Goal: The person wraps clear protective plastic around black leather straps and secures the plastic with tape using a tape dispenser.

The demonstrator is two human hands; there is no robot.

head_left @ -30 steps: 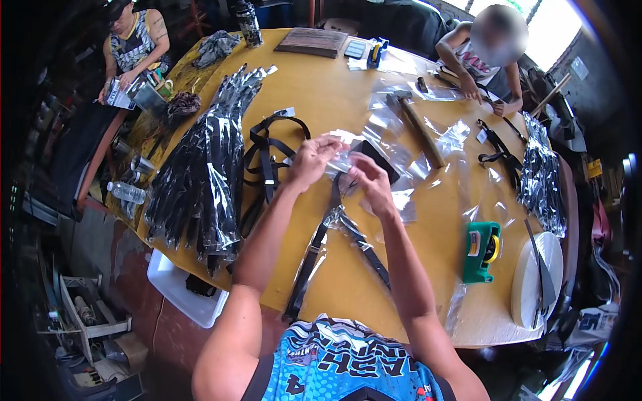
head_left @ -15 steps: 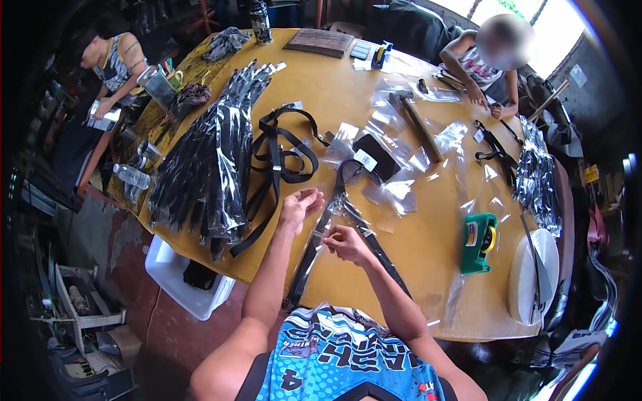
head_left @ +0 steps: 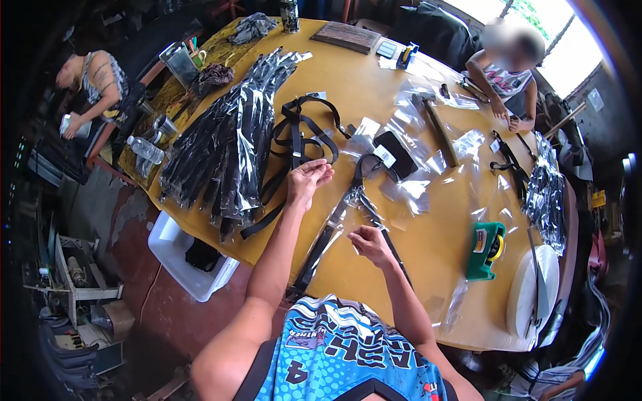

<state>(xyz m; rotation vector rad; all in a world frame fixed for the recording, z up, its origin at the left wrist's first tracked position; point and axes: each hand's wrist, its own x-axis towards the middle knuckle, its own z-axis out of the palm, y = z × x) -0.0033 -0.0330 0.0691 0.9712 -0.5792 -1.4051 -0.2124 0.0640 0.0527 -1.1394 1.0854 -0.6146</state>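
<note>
My left hand is raised over the yellow table, near a loose black strap; its fingers are pressed together, and what they pinch, if anything, is too small to make out. My right hand is curled beside a black strap in clear plastic that forks toward my body; whether it holds anything is hidden. A black pouch with a white tag lies beyond the strap's upper end. To the left spreads a big pile of plastic-wrapped black straps.
A green tape dispenser and a round white disc stand at the right. A hammer lies among clear bags. One person sits at the far right, another at the left. A white bin is below the table edge.
The view has shifted, so the table contents appear moved. My hands have drawn farther apart, the left one upward and the right one to the right. The person at the left has leaned and moved their hands.
</note>
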